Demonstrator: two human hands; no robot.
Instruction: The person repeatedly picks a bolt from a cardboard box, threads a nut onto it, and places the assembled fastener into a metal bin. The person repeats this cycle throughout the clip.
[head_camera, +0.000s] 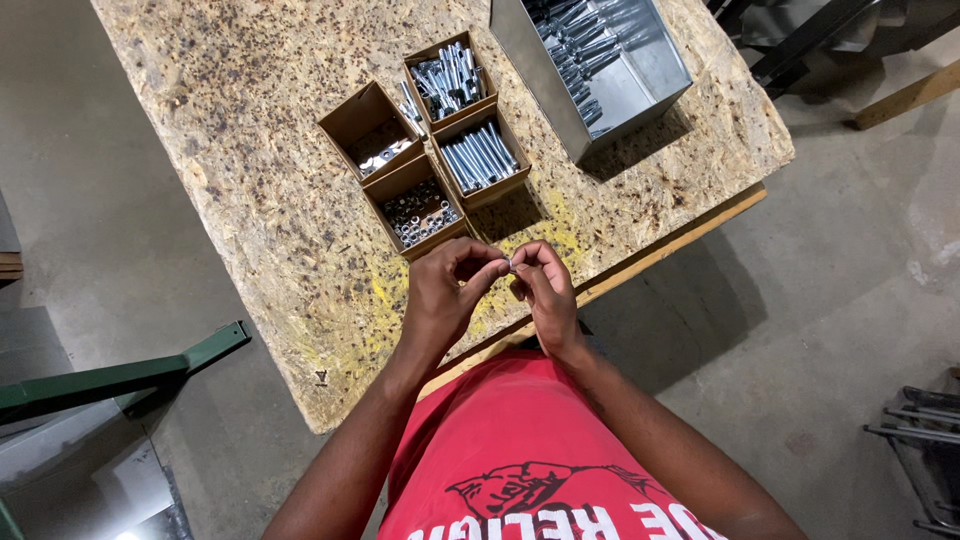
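Left hand (447, 292) and right hand (541, 285) meet fingertip to fingertip above the bench (270, 200), fingers curled, pinching one small metal part (510, 265) between them.

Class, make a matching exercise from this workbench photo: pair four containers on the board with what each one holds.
Containers:
1. Cardboard box nearest the hands
2. Cardboard box farthest left
3. Cardboard box right of the nearest one
4. Metal bin

Contents:
A. Long bolts lying side by side
B. Bolts heaped along one wall, floor partly bare
C. Many small nuts
D. A few small bright pieces, mostly bare floor

Pairs: 1-C, 2-D, 3-A, 4-B
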